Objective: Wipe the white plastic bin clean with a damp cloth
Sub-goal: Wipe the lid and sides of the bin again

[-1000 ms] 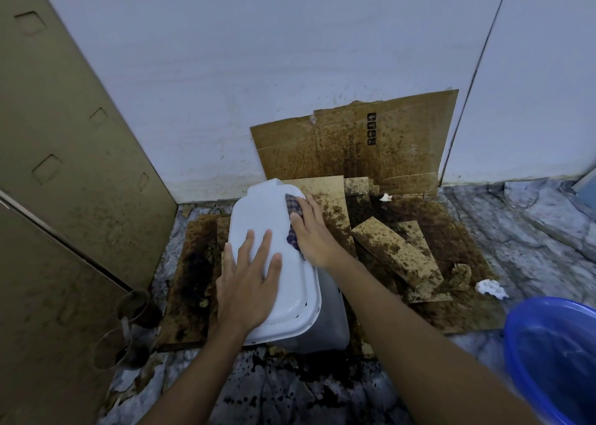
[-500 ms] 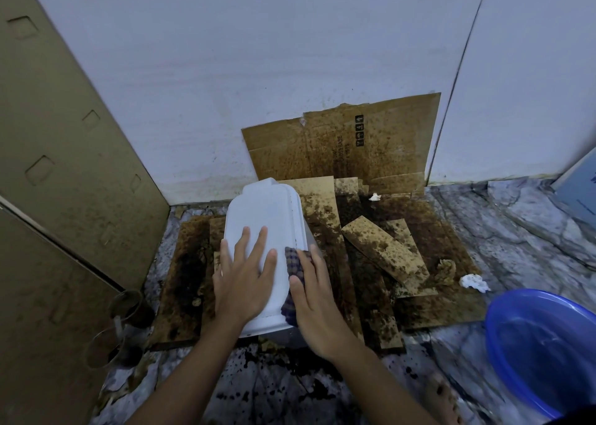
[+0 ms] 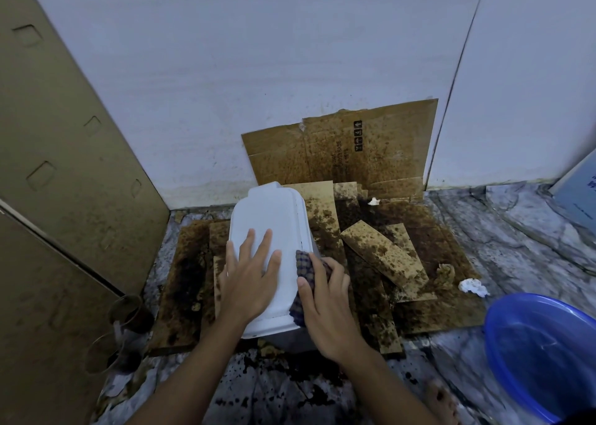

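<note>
While my left hand (image 3: 248, 282) lies flat, fingers spread and holding nothing, on the smooth white plastic bin (image 3: 271, 218), my right hand (image 3: 325, 308) holds a dark checked cloth (image 3: 303, 263) against the bin's rounded right rim, fingers bent over the fabric, thumb on top. Bin sits on blotchy, stained cardboard sheets (image 3: 380, 253) on the marble floor (image 3: 516, 231), near the wall. Round blue plastic basin (image 3: 541, 353) at right, well apart.

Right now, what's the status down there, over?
Left hand flat on white bin. Right hand gripping checked cloth against bin's right edge. Stained cardboard beside, not blocking.
</note>
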Motion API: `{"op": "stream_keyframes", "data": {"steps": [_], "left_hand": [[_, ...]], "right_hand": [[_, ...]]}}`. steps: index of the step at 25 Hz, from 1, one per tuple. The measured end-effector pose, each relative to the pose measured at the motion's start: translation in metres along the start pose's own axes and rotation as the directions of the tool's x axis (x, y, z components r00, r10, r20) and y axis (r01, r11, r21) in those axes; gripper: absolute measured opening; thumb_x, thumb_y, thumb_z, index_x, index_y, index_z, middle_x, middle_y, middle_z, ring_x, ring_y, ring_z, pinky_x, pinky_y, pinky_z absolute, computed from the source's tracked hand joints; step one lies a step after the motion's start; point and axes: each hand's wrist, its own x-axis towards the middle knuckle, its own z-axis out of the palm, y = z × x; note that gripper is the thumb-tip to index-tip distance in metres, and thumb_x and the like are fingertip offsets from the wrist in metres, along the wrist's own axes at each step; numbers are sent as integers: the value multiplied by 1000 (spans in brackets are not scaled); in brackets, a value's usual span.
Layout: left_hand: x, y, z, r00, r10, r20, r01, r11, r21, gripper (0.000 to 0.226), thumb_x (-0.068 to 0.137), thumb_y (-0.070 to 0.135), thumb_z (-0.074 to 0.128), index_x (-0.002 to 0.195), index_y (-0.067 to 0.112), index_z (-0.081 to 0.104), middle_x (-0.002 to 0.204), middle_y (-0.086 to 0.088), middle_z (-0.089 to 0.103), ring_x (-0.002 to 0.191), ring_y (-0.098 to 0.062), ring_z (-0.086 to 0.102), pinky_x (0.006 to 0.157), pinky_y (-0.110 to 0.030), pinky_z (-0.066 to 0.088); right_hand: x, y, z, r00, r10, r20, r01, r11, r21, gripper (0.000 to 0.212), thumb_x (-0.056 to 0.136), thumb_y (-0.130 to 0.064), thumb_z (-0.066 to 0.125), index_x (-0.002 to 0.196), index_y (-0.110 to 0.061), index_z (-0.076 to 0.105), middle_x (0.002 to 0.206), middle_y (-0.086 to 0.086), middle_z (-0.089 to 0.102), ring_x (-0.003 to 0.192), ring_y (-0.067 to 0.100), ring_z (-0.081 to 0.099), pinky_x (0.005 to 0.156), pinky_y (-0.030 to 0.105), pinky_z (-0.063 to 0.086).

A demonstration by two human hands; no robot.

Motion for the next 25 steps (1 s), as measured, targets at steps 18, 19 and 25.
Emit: {"op": "stream_keyframes", "data": {"steps": [18,19,25], "left_hand": [[5,2,14,976,212,-54,-217,965,-144,56,96,70,14,148,57,31,164,28,11,155,-6,-5,122,-58,17],[6,4,15,977,205,-51,-211,966,-149,50,100,66,19,147,57,31,164,28,12,155,-6,-5,123,-58,14],[14,12,19,966,132,-224,-188,949,-254,50,90,63,37,132,47,56,144,25,49,143,-5,29,116,-58,25]], "right_hand": [[98,11,-49,971,-175,164,211,947,-244,56,109,-39,26,160,-16,16,156,-1,14,138,23,15,119,48,22],[100,15,-52,970,-165,181,213,933,-289,57,109,-40,27,160,-18,15,158,0,12,140,25,15,119,50,21],[102,15,-55,996,66,56,-60,994,-93,86,94,-50,63,157,-20,13,145,6,21,133,34,38,109,50,44]]}}
